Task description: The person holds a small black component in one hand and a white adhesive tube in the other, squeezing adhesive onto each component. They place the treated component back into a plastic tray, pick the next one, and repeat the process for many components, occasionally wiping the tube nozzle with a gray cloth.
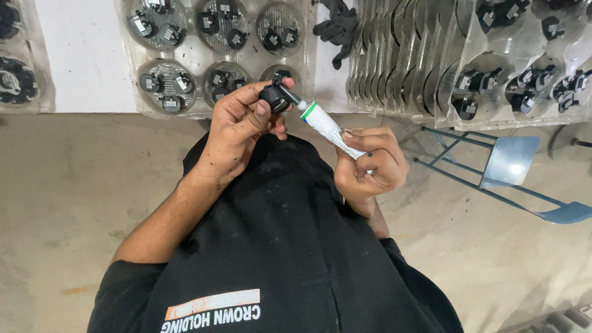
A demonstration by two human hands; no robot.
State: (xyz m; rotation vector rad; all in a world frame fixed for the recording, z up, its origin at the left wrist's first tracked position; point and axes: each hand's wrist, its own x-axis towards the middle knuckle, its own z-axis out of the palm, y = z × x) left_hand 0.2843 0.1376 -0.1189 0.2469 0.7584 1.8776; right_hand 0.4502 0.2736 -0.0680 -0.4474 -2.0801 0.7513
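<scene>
The left hand (237, 132) pinches a small black part (274, 97) steady above the worktop (86, 55) while the right hand (370, 163) squeezes a white tube (327, 126), its nozzle touching the part, near 1 clear tray (197, 61).

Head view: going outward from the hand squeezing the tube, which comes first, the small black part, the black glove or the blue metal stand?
From the right hand:
1. Small black part, up-left, at the tube's tip.
2. Black glove, above, on the table.
3. Blue metal stand, right, on the floor. Two and three are nearly level.

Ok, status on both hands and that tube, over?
Left hand pinching small black plastic part. Right hand gripping white green-banded tube, nozzle at part. Nothing between.
</scene>
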